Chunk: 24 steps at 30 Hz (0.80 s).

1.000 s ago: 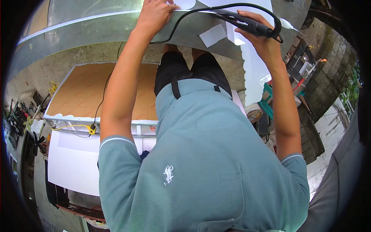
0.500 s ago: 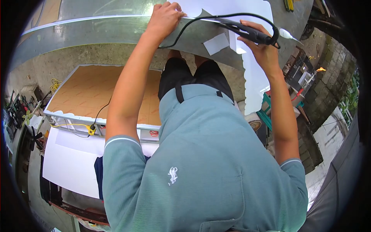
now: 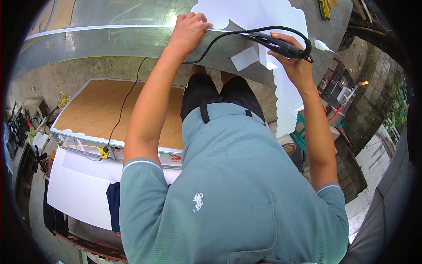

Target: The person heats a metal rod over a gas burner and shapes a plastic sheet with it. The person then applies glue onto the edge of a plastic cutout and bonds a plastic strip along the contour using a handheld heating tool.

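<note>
My right hand (image 3: pixel 293 59) is wrapped round a black hair straightener (image 3: pixel 278 45), whose plates point left. Its black cord (image 3: pixel 222 37) loops back over the tool and runs left under my left forearm. With fingers bent, my left hand (image 3: pixel 189 31) grips a long, narrow white strip (image 3: pixel 114 29) that stretches far left across the metal table (image 3: pixel 132 46). The strip's right end passes toward the straightener's tips; whether the plates touch it I cannot tell. A white sheet with a wavy edge (image 3: pixel 272 15) lies beyond my hands. A small white piece (image 3: pixel 245 59) lies below the straightener.
A white bottle with a thin tip (image 3: pixel 321 45) and a yellow-and-black cutter (image 3: pixel 324 9) lie on the table's right. Behind me are a brown-covered panel (image 3: pixel 96 108) on a metal frame and a yellow extension cord (image 3: pixel 103 152). A small flame (image 3: pixel 364 83) burns at right.
The view has shifted slightly, so the table appears a little lower. My right hand and the straightener have moved slightly left and down in view; both hands keep their holds.
</note>
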Each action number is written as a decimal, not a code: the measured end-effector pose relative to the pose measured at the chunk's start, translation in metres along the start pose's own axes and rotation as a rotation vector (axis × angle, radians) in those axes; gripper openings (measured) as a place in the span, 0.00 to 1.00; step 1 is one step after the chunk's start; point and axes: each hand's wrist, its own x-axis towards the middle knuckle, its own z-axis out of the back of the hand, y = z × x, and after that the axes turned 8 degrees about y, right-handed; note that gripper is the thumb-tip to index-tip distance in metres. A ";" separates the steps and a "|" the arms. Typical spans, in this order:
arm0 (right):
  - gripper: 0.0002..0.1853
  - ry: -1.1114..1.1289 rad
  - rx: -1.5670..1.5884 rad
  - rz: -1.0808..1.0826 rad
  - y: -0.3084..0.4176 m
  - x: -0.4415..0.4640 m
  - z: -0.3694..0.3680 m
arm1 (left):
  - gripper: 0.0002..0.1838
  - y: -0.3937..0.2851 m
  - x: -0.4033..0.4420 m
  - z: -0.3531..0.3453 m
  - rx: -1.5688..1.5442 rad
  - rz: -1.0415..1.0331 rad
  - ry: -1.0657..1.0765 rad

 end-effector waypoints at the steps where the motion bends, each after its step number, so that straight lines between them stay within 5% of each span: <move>1: 0.24 0.001 -0.002 -0.008 0.001 0.000 0.000 | 0.19 0.000 -0.001 0.000 -0.018 0.005 0.017; 14: 0.23 -0.028 0.111 0.011 0.004 -0.003 -0.001 | 0.31 -0.010 -0.051 0.019 -0.113 0.256 -0.242; 24: 0.23 -0.048 0.029 0.055 0.000 -0.003 -0.001 | 0.27 -0.024 -0.125 0.028 -0.105 0.435 -0.504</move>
